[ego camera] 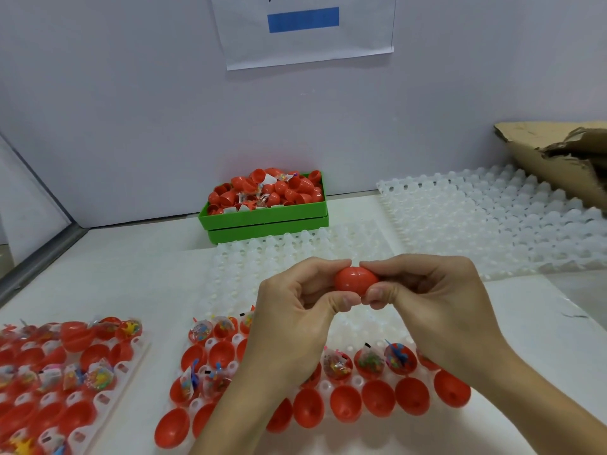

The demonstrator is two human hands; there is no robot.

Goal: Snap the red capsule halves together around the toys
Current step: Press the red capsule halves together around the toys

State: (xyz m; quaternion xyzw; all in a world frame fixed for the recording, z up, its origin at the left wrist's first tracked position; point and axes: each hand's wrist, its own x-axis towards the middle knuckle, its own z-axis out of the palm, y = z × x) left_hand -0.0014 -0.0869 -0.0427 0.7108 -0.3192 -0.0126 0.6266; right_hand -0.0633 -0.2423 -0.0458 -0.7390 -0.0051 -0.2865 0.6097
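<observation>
White was the worktop [138,277], and a pale wall [131,110] stood behind it with a sheet of paper [305,31] that carried a blue bar. At the far right lay torn brown cardboard [551,156], partly over a translucent plastic tray [492,218] of small cups. A second tray of that kind [289,254] lay in the middle, under the hands. Behind it stood a green box [266,218], full of red halves and small toy bags. At the near left was another tray [65,372] with red halves, some with toy bags inside. In the near part of the middle tray sat open red halves [377,402], and a few of them held bagged toys [369,361].

Above the middle tray, in the air, both hands held one red capsule [356,280] — its two halves met at a visible seam. The left hand [295,307] pinched the left end of it with thumb and curled fingers. The right hand [427,297] pinched the right end in the same way — so each grip was narrow and closed on the capsule.
</observation>
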